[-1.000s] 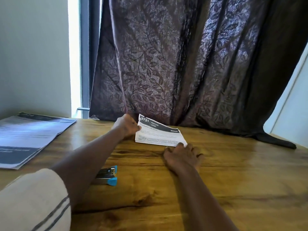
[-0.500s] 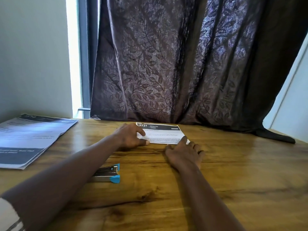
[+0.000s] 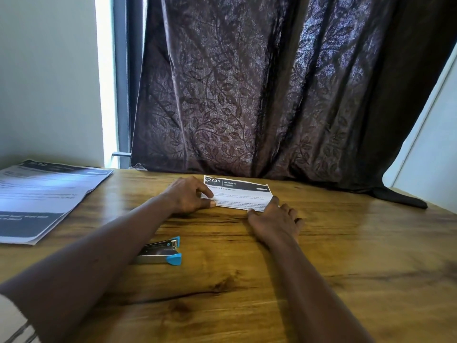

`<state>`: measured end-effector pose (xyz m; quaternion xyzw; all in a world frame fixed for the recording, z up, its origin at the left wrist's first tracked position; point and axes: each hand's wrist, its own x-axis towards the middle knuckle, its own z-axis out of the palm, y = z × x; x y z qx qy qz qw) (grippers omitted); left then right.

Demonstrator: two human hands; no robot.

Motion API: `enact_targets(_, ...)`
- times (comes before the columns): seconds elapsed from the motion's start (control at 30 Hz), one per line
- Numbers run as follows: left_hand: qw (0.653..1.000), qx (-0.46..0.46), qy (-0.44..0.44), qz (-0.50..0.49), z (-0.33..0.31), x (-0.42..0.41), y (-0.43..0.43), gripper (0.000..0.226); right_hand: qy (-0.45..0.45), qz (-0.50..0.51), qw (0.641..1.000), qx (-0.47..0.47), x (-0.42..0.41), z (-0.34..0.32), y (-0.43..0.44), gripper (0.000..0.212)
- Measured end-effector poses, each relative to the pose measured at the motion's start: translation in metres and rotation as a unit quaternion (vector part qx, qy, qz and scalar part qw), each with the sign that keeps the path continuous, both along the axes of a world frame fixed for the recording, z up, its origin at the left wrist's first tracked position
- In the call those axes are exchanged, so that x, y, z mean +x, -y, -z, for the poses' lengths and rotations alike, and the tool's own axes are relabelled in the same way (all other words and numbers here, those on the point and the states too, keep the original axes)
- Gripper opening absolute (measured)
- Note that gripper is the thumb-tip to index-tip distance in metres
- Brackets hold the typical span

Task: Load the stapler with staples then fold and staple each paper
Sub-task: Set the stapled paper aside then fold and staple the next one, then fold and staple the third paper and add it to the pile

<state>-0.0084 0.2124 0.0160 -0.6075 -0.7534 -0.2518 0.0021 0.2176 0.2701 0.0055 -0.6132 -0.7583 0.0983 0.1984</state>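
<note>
The curtain (image 3: pixel 222 95) bears a leaf pattern, seemingly purple-brown; the stapler (image 3: pixel 160 251) is silver (blue tips), the paper (image 3: pixel 242 196) white, black-banded.

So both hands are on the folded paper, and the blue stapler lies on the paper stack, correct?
The head view shows the blue stapler on the table by the left forearm, not on the paper stack. The left hand and right hand are on the folded paper.
</note>
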Motion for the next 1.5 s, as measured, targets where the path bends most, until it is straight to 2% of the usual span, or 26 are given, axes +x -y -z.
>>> enact_targets(0.13, 1.0, 0.005, 0.007, -0.002, 0.001, -0.003, 0.002, 0.037, -0.01, 0.0, 1.0, 0.004, 0.001, 0.0, -0.001, 0.071)
enact_targets(0.37, 1.0, 0.006, 0.001, -0.003, 0.001, -0.004, 0.006, 0.036, -0.092, -0.007, 0.996, 0.017, 0.011, -0.005, -0.014, 0.025)
enact_targets(0.47, 1.0, 0.009, 0.005, -0.007, 0.002, -0.003, 0.008, 0.036, -0.116, -0.009, 0.993, 0.015, 0.018, -0.003, -0.023, 0.014)
enact_targets(0.6, 1.0, 0.005, 0.0, -0.01, -0.001, 0.001, 0.012, 0.036, -0.122, -0.004, 0.992, 0.035, 0.019, -0.001, -0.03, 0.016)
enact_targets(0.73, 1.0, -0.005, -0.016, -0.014, -0.004, 0.005, 0.017, 0.04, -0.093, -0.017, 0.993, 0.069, 0.018, 0.003, -0.032, 0.029)
enact_targets(0.87, 1.0, -0.019, -0.013, -0.018, -0.016, 0.01, 0.026, 0.066, -0.058, -0.027, 0.988, 0.139, 0.012, -0.003, -0.02, 0.046)
enact_targets(0.97, 1.0, 0.004, -0.007, -0.012, -0.037, 0.009, 0.047, 0.068, -0.092, -0.104, 0.975, 0.172, -0.002, -0.008, -0.003, 0.047)
enact_targets(1.03, 1.0, 0.018, 0.0, -0.008, -0.049, 0.006, 0.07, 0.066, -0.13, -0.178, 0.961, 0.167, -0.015, -0.009, 0.014, 0.044)
enact_targets(1.1, 1.0, 0.021, -0.001, -0.01, -0.054, -0.003, 0.1, 0.074, -0.151, -0.242, 0.946, 0.151, -0.027, -0.009, 0.032, 0.044)
enact_targets(1.2, 0.998, 0.005, -0.023, -0.06, -0.048, -0.034, 0.153, 0.084, -0.149, -0.336, 0.921, 0.13, -0.042, -0.009, 0.06, 0.043)
enact_targets(1.3, 0.988, -0.007, -0.055, -0.145, -0.039, -0.077, 0.206, 0.108, -0.135, -0.401, 0.898, 0.119, -0.053, -0.009, 0.086, 0.042)
enact_targets(1.37, 0.975, -0.008, -0.083, -0.205, -0.032, -0.106, 0.238, 0.102, -0.138, -0.42, 0.891, 0.1, -0.06, -0.01, 0.101, 0.038)
enact_targets(1.43, 0.958, -0.012, -0.112, -0.264, -0.022, -0.128, 0.261, 0.082, -0.137, -0.425, 0.892, 0.073, -0.066, -0.011, 0.111, 0.034)
enact_targets(1.5, 0.942, -0.047, -0.105, -0.317, -0.013, -0.147, 0.274, 0.075, -0.145, -0.423, 0.893, 0.043, -0.077, -0.012, 0.116, 0.032)
